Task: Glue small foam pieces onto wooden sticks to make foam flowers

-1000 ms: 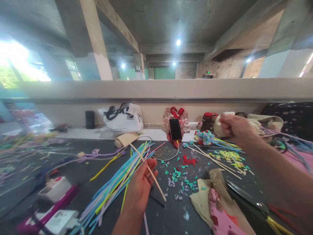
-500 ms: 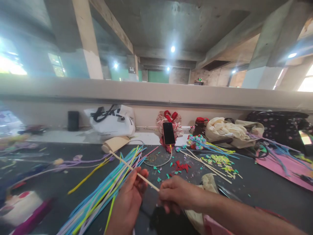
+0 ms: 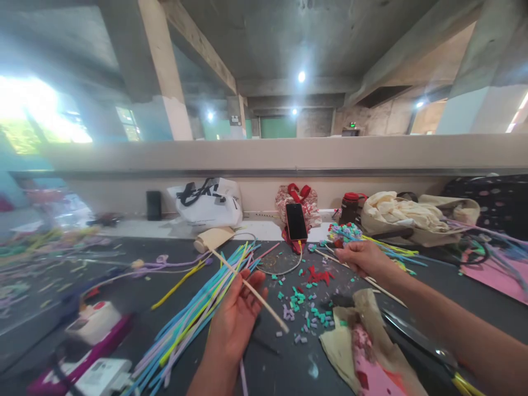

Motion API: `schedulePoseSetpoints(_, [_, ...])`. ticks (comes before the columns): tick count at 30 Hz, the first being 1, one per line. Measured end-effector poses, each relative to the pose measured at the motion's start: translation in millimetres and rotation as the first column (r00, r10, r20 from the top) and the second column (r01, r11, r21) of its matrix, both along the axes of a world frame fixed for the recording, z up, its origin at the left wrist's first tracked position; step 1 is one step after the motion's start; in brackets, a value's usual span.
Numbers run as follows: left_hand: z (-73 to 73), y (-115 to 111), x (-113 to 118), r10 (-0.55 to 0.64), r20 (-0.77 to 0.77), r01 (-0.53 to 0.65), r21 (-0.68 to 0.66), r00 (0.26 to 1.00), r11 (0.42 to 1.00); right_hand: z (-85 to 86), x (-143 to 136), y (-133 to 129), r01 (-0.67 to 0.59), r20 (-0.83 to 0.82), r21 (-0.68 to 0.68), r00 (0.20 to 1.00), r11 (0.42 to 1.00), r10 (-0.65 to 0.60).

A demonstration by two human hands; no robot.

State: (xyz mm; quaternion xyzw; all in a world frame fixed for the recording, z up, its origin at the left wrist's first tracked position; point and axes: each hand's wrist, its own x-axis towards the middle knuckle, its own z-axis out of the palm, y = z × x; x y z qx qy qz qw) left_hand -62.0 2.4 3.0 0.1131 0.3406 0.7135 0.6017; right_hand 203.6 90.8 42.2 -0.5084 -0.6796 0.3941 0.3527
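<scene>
My left hand (image 3: pixel 241 308), palm up, holds a thin cream stick (image 3: pixel 268 305) between thumb and fingers. The stick slants from the far left toward me, its near end free. My right hand (image 3: pixel 358 258) is stretched to the back right, fingers pinched beside a cluster of small teal, purple and red pieces (image 3: pixel 345 232). Whatever those fingertips grip is hidden. More cream sticks (image 3: pixel 385 290) lie under and beside that hand. A bundle of blue, lilac and yellow fuzzy stems (image 3: pixel 193 319) lies left of and partly beneath my left hand.
Small cut teal and purple pieces (image 3: pixel 297 300) and red scraps (image 3: pixel 319 275) are scattered centrally. A phone (image 3: pixel 296 221) on its cable leans at the back. Scissors (image 3: pixel 416 335) and a beige cloth (image 3: pixel 342 330) lie front right. Chargers on a purple power strip (image 3: pixel 94 346) stand front left.
My right hand has let go of the stick's near end and moved to the back right. My left hand still holds the stick. The view has turned slightly left.
</scene>
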Motion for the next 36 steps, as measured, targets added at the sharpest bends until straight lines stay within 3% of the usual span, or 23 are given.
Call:
schedulePoseSetpoints(3, [2.3, -2.9, -0.4, -0.049, 0.003, 0.049, 0.003, 0.999, 0.999, -0.8, -18.4, 0.5, -0.037, 0.015, 0.022, 0.999, 0.999, 0.037])
schedulePoseSetpoints(6, [3.5, -8.5, 2.0, -0.15, -0.024, 0.151, 0.054, 0.988, 0.987, -4.8, -50.8, -9.5, -0.197, 0.053, 0.013, 0.979, 0.98, 0.196])
schedulePoseSetpoints(10, [3.9, -16.8, 9.3, -0.311, -0.137, 0.332, 0.168, 0.94, 0.928, -15.3, -99.1, -31.3, -0.477, 0.073, -0.035, 0.875, 0.878, 0.479])
schedulePoseSetpoints(14, [2.8, -18.6, 9.8, -0.336, -0.214, 0.374, 0.168, 0.917, 0.912, -20.0, -117.0, -37.3, -0.588, 0.058, -0.172, 0.795, 0.79, 0.604])
schedulePoseSetpoints(18, [1.8, -14.8, 6.3, -0.324, -0.303, 0.34, 0.0, 0.896, 0.941, -8.2, -94.0, -24.4, -0.482, 0.028, -0.166, 0.869, 0.86, 0.493])
schedulePoseSetpoints(21, [1.6, -12.4, 7.9, -0.371, -0.422, 0.321, -0.186, 0.827, 0.929, 5.5, -64.4, -16.4, -0.352, 0.018, -0.108, 0.934, 0.93, 0.356])
schedulePoseSetpoints(23, [-0.1, -13.0, 9.9, -0.401, -0.46, 0.325, -0.238, 0.792, 0.915, 12.3, -45.1, -15.4, -0.273, 0.012, -0.071, 0.962, 0.959, 0.274])
schedulePoseSetpoints(27, [-10.5, -18.2, 8.8, -0.426, -0.519, 0.293, -0.32, 0.741, 0.901, 16.3, -14.6, -19.2, -0.153, -0.009, 0.002, 0.988, 0.988, 0.153])
schedulePoseSetpoints(30, [-21.0, -19.5, 1.6, -0.355, -0.616, 0.155, -0.354, 0.703, 0.922, 13.4, -0.9, -22.4, -0.092, -0.034, 0.048, 0.995, 0.995, 0.093])
schedulePoseSetpoints(34, [-25.9, -12.9, -17.4, -0.271, -0.769, -0.011, -0.34, 0.579, 0.94, 7.5, 5.3, -28.9, -0.101, -0.021, 0.056, 0.995, 0.993, 0.102])
schedulePoseSetpoints(35, [-24.6, -10.7, -23.6, -0.249, -0.843, -0.072, -0.319, 0.477, 0.945, 6.3, 6.0, -31.6, -0.11, -0.013, 0.056, 0.994, 0.992, 0.111])
schedulePoseSetpoints(36, [-22.4, -8.6, -29.9, -0.24, -0.871, -0.094, -0.307, 0.428, 0.947, 5.3, 7.0, -34.9, -0.117, -0.005, 0.06, 0.993, 0.991, 0.118])
